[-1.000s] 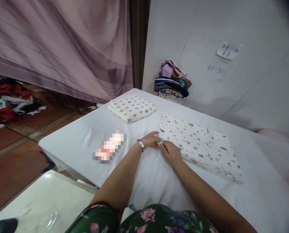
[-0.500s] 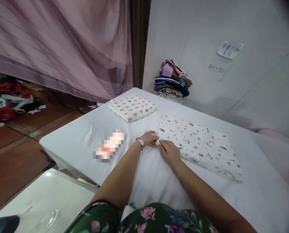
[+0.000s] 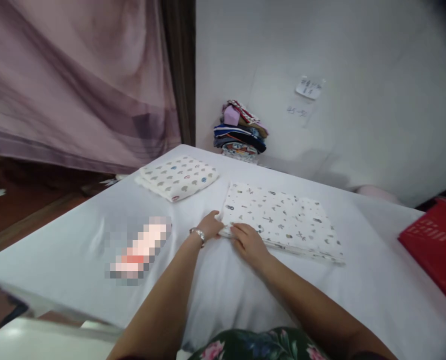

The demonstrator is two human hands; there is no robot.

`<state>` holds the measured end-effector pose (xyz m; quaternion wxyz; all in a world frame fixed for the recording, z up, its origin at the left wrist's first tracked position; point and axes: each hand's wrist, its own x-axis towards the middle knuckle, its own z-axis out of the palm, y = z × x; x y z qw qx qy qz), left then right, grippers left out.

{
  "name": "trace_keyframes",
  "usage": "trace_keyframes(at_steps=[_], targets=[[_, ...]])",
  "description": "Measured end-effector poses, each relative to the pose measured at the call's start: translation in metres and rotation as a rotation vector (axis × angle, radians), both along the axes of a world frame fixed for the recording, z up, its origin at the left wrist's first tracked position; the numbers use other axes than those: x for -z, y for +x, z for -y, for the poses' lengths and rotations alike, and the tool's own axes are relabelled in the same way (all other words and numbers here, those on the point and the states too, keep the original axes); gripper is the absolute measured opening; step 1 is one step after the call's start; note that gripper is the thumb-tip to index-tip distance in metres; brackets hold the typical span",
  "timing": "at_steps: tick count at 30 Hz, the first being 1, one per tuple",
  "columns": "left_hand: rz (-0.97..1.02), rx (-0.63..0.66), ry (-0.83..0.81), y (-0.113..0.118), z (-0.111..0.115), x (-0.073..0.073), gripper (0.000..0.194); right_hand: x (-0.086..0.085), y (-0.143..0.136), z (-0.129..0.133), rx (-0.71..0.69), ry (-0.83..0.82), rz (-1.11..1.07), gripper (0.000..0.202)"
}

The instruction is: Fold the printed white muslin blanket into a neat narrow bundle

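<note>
Fingers of the left hand are drawn narrow and grip the near left corner of the folded cloth with small printed motifs. Fingers of the right hand are bent and close together, their tips against the near edge of the same cloth, just beside the left hand. Whether the right thumb closes under that edge cannot be told.

The folded cloth lies flat on the white-covered table, its long side extending to the right of both hands. Several layers are visible along the near edge. A metallic bracelet encircles the left wrist.

A second folded cloth, with grey mushroom-like shapes, rests at the far left part of the table, apart from the first. A pixelated item lies nearer, to the left of the left forearm; its identity cannot be determined. A red item is positioned at the right end of the table. A stack of folded fabrics stands beyond the far edge, against the pale wall. Paper notes are fixed to the wall.
</note>
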<state>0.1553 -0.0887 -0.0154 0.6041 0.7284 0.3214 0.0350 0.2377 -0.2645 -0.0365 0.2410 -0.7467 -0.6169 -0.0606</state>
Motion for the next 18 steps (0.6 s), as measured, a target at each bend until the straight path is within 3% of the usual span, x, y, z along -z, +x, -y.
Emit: trace_keyframes(at_steps=[4,8,13,18], targets=[[-0.163,0.055,0.216,0.001,0.008,-0.005,0.07,0.001,0.015,0.028,0.129,-0.082,0.027,0.036],[-0.275,0.149,0.51,0.002,0.012,-0.01,0.062,0.003,0.017,0.049,0.144,-0.212,0.027,0.047],[-0.28,0.174,0.597,0.004,0.01,-0.009,0.06,-0.005,0.029,0.082,0.248,-0.215,0.009,0.049],[-0.279,0.186,0.603,0.006,0.005,-0.004,0.059,0.003,0.067,0.159,0.467,-0.299,0.006,0.049]])
